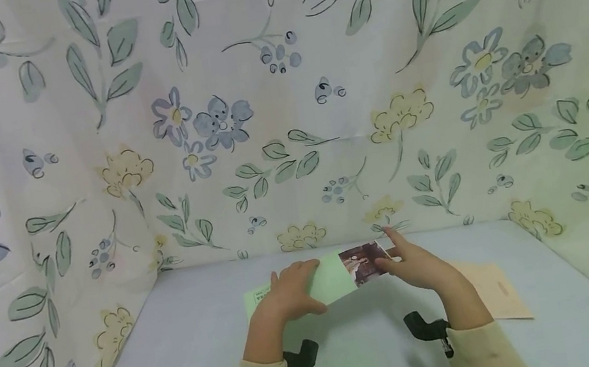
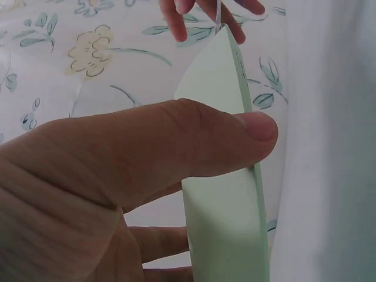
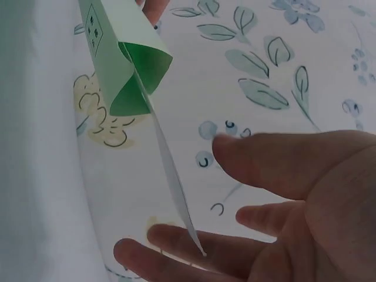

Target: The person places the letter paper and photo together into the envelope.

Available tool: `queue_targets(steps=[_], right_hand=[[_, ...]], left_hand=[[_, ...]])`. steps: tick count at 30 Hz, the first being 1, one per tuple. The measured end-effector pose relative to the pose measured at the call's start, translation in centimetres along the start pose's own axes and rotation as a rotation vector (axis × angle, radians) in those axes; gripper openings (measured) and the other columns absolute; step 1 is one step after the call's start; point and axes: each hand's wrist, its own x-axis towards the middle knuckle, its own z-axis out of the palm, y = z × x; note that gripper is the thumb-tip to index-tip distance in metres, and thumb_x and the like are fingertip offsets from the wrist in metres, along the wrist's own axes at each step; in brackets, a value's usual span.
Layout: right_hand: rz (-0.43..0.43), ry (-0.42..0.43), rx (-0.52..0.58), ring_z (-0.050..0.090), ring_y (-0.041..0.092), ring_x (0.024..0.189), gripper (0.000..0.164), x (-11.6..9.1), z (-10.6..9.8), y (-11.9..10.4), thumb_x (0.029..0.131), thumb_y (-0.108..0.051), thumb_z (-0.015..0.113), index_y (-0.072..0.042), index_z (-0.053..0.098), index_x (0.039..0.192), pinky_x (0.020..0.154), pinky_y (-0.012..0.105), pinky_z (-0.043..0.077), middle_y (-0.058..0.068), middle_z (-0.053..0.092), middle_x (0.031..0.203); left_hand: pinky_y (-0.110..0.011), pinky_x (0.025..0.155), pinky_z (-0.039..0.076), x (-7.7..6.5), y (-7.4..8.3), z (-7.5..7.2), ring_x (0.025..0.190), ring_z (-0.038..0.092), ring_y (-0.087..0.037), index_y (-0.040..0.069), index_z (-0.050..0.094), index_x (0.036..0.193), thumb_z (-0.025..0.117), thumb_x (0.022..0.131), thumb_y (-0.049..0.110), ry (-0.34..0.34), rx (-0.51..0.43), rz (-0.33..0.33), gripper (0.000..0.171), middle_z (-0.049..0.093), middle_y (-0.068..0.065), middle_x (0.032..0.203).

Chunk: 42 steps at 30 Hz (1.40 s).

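My left hand [image 1: 287, 288] holds a pale green paper envelope [image 1: 327, 279] across its width, thumb on the near edge and fingers at the far one. In the right wrist view the envelope's mouth [image 3: 144, 73] gapes open, with small dark print on one side. From that mouth sticks out a photo card [image 1: 363, 263], dark brown and white on the face seen from the head. My right hand [image 1: 418, 260] is at the card's outer end. The right wrist view shows the card's tip [image 3: 200, 249] against its fingers, while the thumb [image 3: 258, 158] stands apart from it.
A tan envelope [image 1: 496, 289] lies on the pale table [image 1: 183, 358] to the right of my right forearm. Black wrist mounts [image 1: 302, 356] sit at both cuffs. Floral cloth [image 1: 281, 101] hangs behind the table and along its sides.
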Motion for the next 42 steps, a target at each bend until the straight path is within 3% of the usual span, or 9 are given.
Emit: queue_targets(steps=[4,8,13,21,32,42], right_hand=[[-0.008,0.006,0.027,0.042,0.039,0.126,0.086,0.21,-0.14,0.13,0.092,-0.047,0.054,-0.020,-0.001,0.152,0.096,0.058,0.039,0.020,0.038,0.143],[-0.048,0.081,0.015,0.052,0.032,0.116,0.079,0.18,-0.50,0.12,0.093,-0.040,0.055,-0.020,0.006,0.152,0.089,0.051,0.046,0.015,0.048,0.133],[-0.084,0.092,0.010,0.056,0.029,0.110,0.075,0.03,-0.43,-0.21,0.094,-0.037,0.055,-0.021,0.010,0.152,0.085,0.047,0.049,0.011,0.054,0.123],[-0.093,0.124,0.023,0.059,0.028,0.107,0.075,0.08,-0.17,-0.54,0.094,-0.029,0.057,-0.020,0.011,0.152,0.082,0.046,0.051,0.015,0.050,0.127],[-0.088,0.102,0.014,0.058,0.023,0.108,0.070,0.19,0.15,-0.72,0.094,-0.032,0.056,-0.027,0.016,0.151,0.082,0.047,0.050,0.008,0.054,0.126],[-0.157,0.128,-0.024,0.058,0.027,0.109,0.060,0.17,0.39,-0.77,0.094,-0.023,0.055,-0.019,0.027,0.148,0.085,0.049,0.049,0.009,0.059,0.121]], left_hand=[[-0.063,0.108,0.011,-0.15,0.12,-0.18,0.133,0.033,-0.028,0.016,0.041,0.142,0.083,0.066,0.029,-0.003,-0.020,-0.003,0.088,0.042,-0.005,0.142],[-0.063,0.109,0.011,-0.20,0.05,-0.34,0.132,0.034,-0.028,0.016,0.041,0.142,0.083,0.066,0.029,0.009,-0.033,-0.014,0.088,0.043,-0.005,0.141],[-0.062,0.109,0.011,-0.18,-0.04,-0.33,0.132,0.034,-0.028,0.016,0.041,0.142,0.083,0.066,0.030,0.015,-0.029,-0.009,0.088,0.043,-0.005,0.142],[-0.063,0.108,0.013,-0.13,-0.05,-0.24,0.132,0.035,-0.028,0.015,0.042,0.142,0.084,0.065,0.031,0.023,-0.005,0.001,0.089,0.044,-0.005,0.141],[-0.062,0.108,0.013,-0.13,-0.10,-0.11,0.130,0.037,-0.027,0.015,0.043,0.141,0.083,0.065,0.031,0.018,-0.018,0.004,0.087,0.045,-0.005,0.139],[-0.063,0.108,0.014,-0.32,-0.05,-0.27,0.127,0.039,-0.027,0.015,0.043,0.141,0.083,0.065,0.030,0.017,-0.029,-0.013,0.086,0.046,-0.005,0.138]])
